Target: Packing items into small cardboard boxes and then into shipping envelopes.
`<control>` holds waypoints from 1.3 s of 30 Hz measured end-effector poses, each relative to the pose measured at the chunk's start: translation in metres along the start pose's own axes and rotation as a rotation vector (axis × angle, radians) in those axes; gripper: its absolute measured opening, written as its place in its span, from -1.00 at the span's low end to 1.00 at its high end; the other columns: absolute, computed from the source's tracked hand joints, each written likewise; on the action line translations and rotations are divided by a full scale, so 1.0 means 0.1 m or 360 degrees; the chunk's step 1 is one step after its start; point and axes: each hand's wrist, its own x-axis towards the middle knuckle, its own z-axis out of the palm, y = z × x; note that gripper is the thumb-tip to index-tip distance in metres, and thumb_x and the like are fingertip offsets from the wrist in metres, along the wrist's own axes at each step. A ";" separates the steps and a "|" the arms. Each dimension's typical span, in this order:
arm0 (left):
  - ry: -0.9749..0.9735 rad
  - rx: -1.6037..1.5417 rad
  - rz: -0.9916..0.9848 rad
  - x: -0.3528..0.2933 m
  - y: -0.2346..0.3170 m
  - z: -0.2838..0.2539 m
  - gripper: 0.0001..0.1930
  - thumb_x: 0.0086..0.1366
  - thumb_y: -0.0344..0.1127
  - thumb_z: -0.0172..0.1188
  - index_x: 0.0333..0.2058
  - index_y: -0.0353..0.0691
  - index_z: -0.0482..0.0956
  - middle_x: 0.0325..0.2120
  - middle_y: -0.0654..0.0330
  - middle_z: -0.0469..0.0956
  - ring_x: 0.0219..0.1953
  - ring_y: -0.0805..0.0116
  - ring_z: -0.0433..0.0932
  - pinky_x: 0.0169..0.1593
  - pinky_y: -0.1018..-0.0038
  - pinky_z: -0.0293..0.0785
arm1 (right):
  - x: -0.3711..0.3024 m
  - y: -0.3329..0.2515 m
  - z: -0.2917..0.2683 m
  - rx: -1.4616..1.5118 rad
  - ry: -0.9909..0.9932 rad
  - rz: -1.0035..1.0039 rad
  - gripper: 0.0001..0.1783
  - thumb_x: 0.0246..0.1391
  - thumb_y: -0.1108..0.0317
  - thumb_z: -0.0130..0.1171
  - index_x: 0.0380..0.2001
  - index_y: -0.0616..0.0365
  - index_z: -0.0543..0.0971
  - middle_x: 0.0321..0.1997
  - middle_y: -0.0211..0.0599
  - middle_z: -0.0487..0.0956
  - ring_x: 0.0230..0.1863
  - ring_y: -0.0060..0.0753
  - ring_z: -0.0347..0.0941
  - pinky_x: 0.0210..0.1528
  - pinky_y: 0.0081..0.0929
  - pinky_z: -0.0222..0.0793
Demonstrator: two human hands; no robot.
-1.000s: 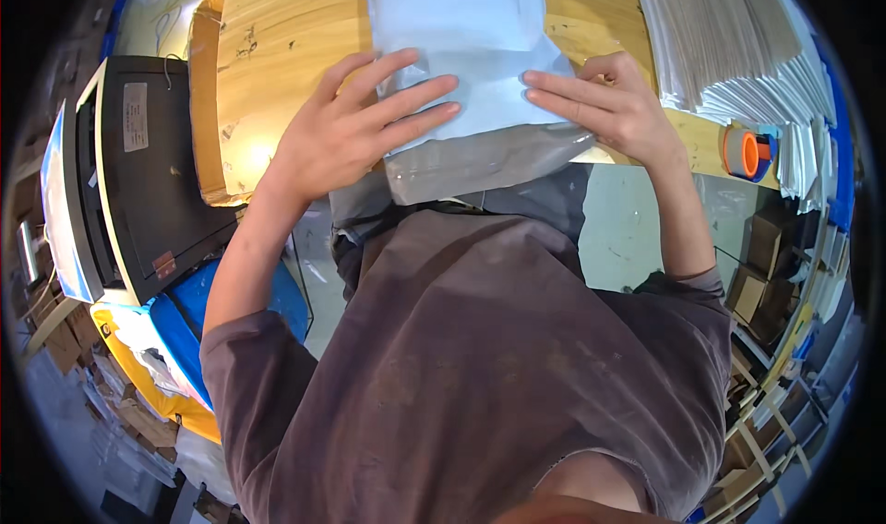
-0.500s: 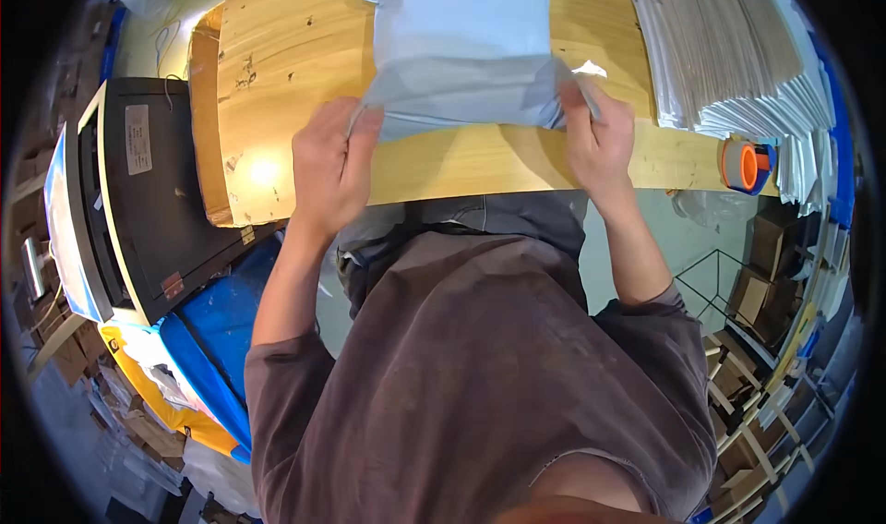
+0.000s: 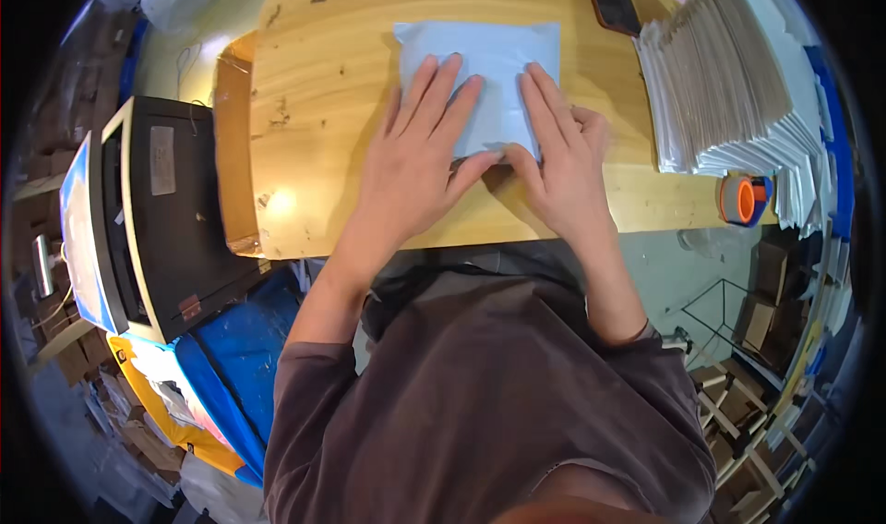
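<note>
A pale blue-white mailing bag (image 3: 499,88) lies flat on the wooden table (image 3: 341,145). Its near edge is folded up, making a shorter, squarish packet. My left hand (image 3: 411,159) rests palm down on the packet's left side, fingers stretched out and spread toward the far edge. On the right side, my right hand (image 3: 563,159) presses down with its index and middle fingers extended; the outer fingers are partly curled. Both thumbs point inward and nearly meet at the packet's near edge. Neither hand grips anything.
A tall stack of envelopes (image 3: 729,90) stands at the table's right, with a tape roll (image 3: 738,200) near its front. A dark phone (image 3: 611,2) lies at the far right. Left of the table are a cardboard flap (image 3: 237,145) and a black cabinet (image 3: 185,201).
Both hands have let go of the bag's near edge and now lie flat on top of it. The near edge has been folded over, and the view has shifted slightly.
</note>
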 end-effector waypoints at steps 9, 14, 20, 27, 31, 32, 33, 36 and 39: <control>0.0414 0.0336 -0.1043 1.13 -2.22 0.04 -0.27 0.34 0.18 0.18 0.19 -0.40 0.49 0.17 -0.10 0.53 0.16 -0.01 0.52 0.22 0.22 0.42 | 0.70 0.16 0.22 0.0097 -0.0412 0.0086 -0.34 0.40 -0.01 -0.03 0.39 0.18 0.33 0.41 -0.12 0.40 -0.02 -0.05 0.30 0.23 -0.24 0.17; 0.0261 -0.0192 -0.1724 1.13 -3.31 0.22 -0.43 0.28 0.09 0.28 -0.16 -0.47 0.71 -0.28 -0.08 0.71 -0.31 0.02 0.65 -0.14 0.25 0.57 | 1.09 0.38 0.54 0.0180 -0.0260 -0.0087 -0.30 0.39 -0.07 -0.05 0.35 0.27 0.33 0.28 -0.02 0.49 -0.06 -0.02 0.33 0.17 -0.19 0.19; 0.0776 -0.0390 -0.1654 0.97 -2.78 0.13 -0.61 0.28 -0.15 0.33 -0.21 -0.48 0.71 -0.40 0.00 0.69 -0.38 0.25 0.60 -0.23 0.44 0.53 | 1.28 0.59 0.61 0.0412 -0.0036 -0.0144 -0.39 0.33 0.10 0.14 0.25 0.34 0.41 0.14 0.01 0.58 -0.08 -0.11 0.37 0.08 -0.31 0.29; 0.0391 -0.2069 -0.1069 0.89 -0.59 -0.07 -0.86 0.37 -0.43 0.25 -0.17 -0.36 0.68 -0.50 0.21 0.63 -0.44 0.53 0.54 -0.38 0.65 0.41 | 1.14 0.35 0.32 0.1920 -0.0186 0.0424 -0.59 0.24 0.38 0.29 0.10 0.33 0.54 -0.04 -0.17 0.64 -0.22 -0.47 0.45 -0.16 -0.65 0.37; 0.0108 -0.2128 -0.0995 0.84 -0.46 -0.03 -0.85 0.35 -0.48 0.26 -0.15 -0.39 0.65 -0.48 0.16 0.62 -0.45 0.51 0.51 -0.38 0.66 0.41 | 1.15 0.22 0.16 0.2056 -0.0083 0.0604 -0.67 0.22 0.41 0.32 0.00 0.35 0.60 -0.20 -0.26 0.67 -0.39 -0.64 0.42 -0.29 -0.74 0.35; 0.0031 -0.2136 -0.0964 0.83 -0.45 -0.02 -0.85 0.34 -0.49 0.26 -0.14 -0.40 0.64 -0.47 0.15 0.62 -0.45 0.51 0.51 -0.38 0.66 0.41 | 1.13 0.21 0.14 0.2109 -0.0050 0.0646 -0.70 0.21 0.43 0.32 -0.04 0.35 0.62 -0.26 -0.29 0.68 -0.44 -0.69 0.40 -0.34 -0.77 0.34; 0.0021 -0.2148 -0.0970 0.82 -0.46 -0.02 -0.85 0.34 -0.49 0.26 -0.14 -0.40 0.64 -0.47 0.15 0.62 -0.45 0.51 0.51 -0.38 0.66 0.41 | 1.13 0.21 0.14 0.2099 -0.0051 0.0661 -0.70 0.21 0.43 0.32 -0.04 0.35 0.62 -0.26 -0.29 0.68 -0.44 -0.69 0.40 -0.34 -0.77 0.34; -0.0064 -0.2042 -0.0816 0.80 -0.51 -0.01 -0.84 0.35 -0.47 0.26 -0.13 -0.40 0.67 -0.42 0.18 0.66 -0.44 0.53 0.53 -0.36 0.68 0.44 | 1.12 0.19 0.16 0.2048 0.0015 0.0696 -0.76 0.22 0.39 0.32 -0.13 0.35 0.64 -0.39 -0.35 0.66 -0.45 -0.66 0.41 -0.32 -0.75 0.36; -0.0084 -0.2043 -0.0762 0.79 -0.52 -0.03 -0.83 0.36 -0.47 0.25 -0.13 -0.40 0.68 -0.38 0.19 0.68 -0.42 0.53 0.54 -0.35 0.67 0.45 | 1.10 0.23 0.17 0.2038 -0.0009 0.0746 -0.76 0.22 0.38 0.33 -0.14 0.35 0.64 -0.40 -0.36 0.64 -0.44 -0.66 0.42 -0.32 -0.75 0.35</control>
